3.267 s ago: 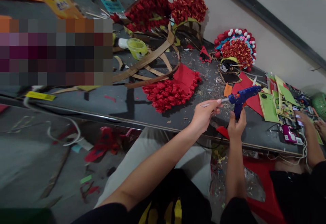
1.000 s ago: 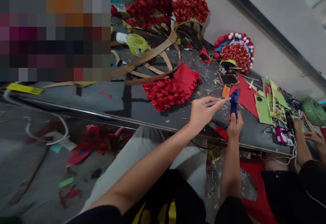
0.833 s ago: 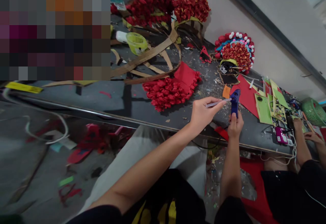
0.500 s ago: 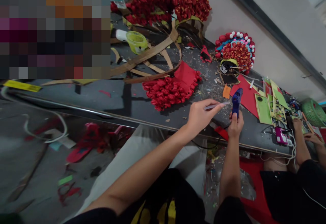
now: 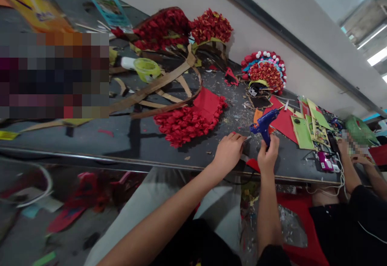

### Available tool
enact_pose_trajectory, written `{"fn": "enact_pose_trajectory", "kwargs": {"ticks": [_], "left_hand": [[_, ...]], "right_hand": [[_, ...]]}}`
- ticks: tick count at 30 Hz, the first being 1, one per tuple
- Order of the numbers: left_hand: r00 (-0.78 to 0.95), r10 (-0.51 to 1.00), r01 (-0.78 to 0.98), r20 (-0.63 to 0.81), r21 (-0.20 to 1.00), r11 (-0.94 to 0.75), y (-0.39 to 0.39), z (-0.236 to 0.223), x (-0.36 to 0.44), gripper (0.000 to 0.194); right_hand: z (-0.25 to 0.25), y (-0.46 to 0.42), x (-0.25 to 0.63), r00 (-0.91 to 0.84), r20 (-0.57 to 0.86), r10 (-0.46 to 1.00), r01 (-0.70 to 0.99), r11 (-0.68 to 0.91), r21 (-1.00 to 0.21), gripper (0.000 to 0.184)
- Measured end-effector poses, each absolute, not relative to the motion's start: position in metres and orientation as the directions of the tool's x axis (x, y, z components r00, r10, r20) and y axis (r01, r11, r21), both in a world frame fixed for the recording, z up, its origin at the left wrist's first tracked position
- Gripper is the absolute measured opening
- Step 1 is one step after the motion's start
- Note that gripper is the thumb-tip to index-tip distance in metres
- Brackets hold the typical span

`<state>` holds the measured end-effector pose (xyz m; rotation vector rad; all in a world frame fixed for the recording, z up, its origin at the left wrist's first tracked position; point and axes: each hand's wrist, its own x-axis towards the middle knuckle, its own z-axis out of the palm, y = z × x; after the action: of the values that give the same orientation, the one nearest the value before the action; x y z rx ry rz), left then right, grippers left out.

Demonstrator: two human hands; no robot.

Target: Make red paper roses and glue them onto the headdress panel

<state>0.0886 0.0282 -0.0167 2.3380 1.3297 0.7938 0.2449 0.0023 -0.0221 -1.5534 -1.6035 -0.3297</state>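
My right hand (image 5: 269, 154) is wrapped round the handle of a blue hot glue gun (image 5: 266, 123), whose nozzle points up and to the right. My left hand (image 5: 228, 151) pinches a thin translucent glue stick (image 5: 248, 138); only its tip shows past the fingers, a little apart from the gun's rear end. Beyond my left hand lies a red panel (image 5: 184, 121) covered with crinkled red petals, one corner bare. A red scrap (image 5: 253, 164) rests at the table edge between my wrists.
The dark table (image 5: 121, 141) bears bent cardboard strips (image 5: 157, 84), a yellow-green cup (image 5: 147, 70) and red petal-covered pieces (image 5: 211, 26). A round beaded headdress (image 5: 267, 72) stands by the wall. At right are red sheets (image 5: 281, 117), green boards (image 5: 302, 132) and another person's arms (image 5: 352, 169).
The glue gun has turned from upright to side-on, with its nozzle now to the right. My left hand has drawn the glue stick down to the gun's rear side. The view has shifted.
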Motion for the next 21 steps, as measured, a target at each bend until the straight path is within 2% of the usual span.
{"fn": "enact_pose_trajectory", "kwargs": {"ticks": [5, 11, 21], "left_hand": [[0.424, 0.832, 0.654, 0.357, 0.515, -0.554, 0.019, -0.016, 0.09, 0.022], [0.573, 0.719, 0.483, 0.393, 0.547, -0.684, -0.007, -0.024, 0.093, 0.012], [0.625, 0.696, 0.465, 0.354, 0.546, -0.696, -0.013, -0.028, 0.093, 0.029]], "right_hand": [[-0.023, 0.003, 0.246, 0.144, 0.723, 0.676, 0.912, 0.193, -0.361, 0.029], [-0.027, 0.004, 0.248, 0.151, 0.718, 0.679, 0.91, 0.189, -0.37, 0.029], [-0.025, 0.004, 0.263, 0.241, 0.671, 0.701, 0.865, 0.159, -0.476, 0.034]]}}
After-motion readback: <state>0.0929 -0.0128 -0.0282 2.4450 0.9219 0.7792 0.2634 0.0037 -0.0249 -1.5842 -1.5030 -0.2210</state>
